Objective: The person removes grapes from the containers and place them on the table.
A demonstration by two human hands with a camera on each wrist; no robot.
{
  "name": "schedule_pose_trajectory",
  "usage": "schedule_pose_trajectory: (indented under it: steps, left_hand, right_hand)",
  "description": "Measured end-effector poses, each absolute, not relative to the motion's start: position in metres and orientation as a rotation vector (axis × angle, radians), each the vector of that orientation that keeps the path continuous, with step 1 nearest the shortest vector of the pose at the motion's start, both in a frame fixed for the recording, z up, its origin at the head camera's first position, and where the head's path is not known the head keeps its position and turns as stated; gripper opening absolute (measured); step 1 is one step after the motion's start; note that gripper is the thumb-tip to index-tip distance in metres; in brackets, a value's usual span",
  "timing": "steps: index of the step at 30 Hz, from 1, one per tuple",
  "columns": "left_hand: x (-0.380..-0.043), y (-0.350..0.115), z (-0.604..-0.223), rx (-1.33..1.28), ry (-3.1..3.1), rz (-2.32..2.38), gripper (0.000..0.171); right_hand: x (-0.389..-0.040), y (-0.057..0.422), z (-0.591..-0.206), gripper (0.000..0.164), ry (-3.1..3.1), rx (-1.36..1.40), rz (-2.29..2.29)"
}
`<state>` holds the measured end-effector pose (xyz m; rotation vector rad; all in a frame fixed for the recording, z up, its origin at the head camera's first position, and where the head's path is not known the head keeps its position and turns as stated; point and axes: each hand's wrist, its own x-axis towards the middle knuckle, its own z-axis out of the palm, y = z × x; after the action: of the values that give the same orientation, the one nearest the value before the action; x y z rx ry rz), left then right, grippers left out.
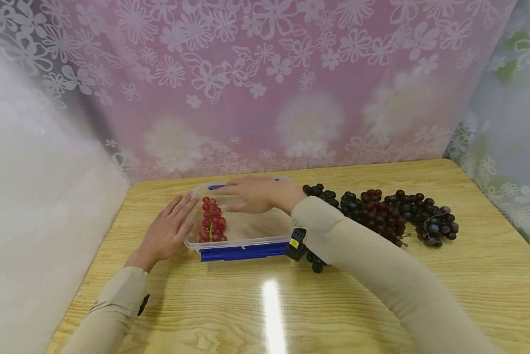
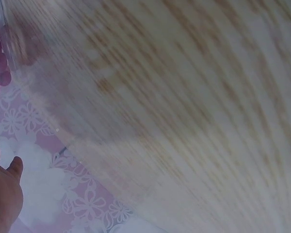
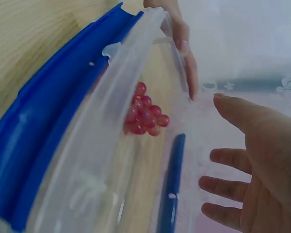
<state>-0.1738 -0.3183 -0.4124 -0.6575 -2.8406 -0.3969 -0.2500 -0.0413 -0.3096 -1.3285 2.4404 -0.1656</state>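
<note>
A clear plastic box [image 1: 265, 227] with blue side clips stands on the wooden table. Inside it, at the left end, lies a bunch of red grapes [image 1: 212, 221]. My left hand [image 1: 165, 233] rests its outstretched fingers against the box's left rim. Over the box's far half hangs my right hand [image 1: 258, 194], fingers spread and holding nothing. In the right wrist view that right hand [image 3: 262, 170] has its fingers apart beside the box wall [image 3: 102, 126], with the red grapes [image 3: 146, 114] beyond. The left wrist view shows mostly blurred table and part of the left hand [image 2: 5, 194].
To the right of the box lie several bunches of dark grapes [image 1: 437, 223] and dark red grapes [image 1: 383, 216], partly hidden behind my right sleeve [image 1: 375, 260]. A pink floral curtain [image 1: 265, 98] hangs behind the table [image 1: 220, 305]. A pale sheet [image 1: 39, 196] borders its left side.
</note>
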Motion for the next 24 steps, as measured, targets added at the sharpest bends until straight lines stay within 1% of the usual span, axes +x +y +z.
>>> schedule_pose_trajectory:
  steps: [6,13,18,24]
  left_hand:
    - [-0.174,-0.319,-0.412,-0.664,-2.833,-0.403,0.057]
    - [-0.176,-0.320,-0.414,-0.672,-2.829,-0.385,0.055]
    - [-0.176,-0.319,-0.414,-0.674,-2.807,-0.397,0.056]
    - [-0.175,-0.319,-0.414,-0.672,-2.816,-0.396,0.053]
  right_hand:
    - [-0.244,-0.062,-0.320,0.059,2.376,-1.293,-0.148]
    - [-0.243,-0.080,-0.327,0.055,2.344,-1.381,0.065]
    - [-0.246,-0.090,-0.325,0.052,2.290,-1.419,0.068]
    - [-0.244,-0.098,-0.326,0.049,2.201,-1.423,0.028]
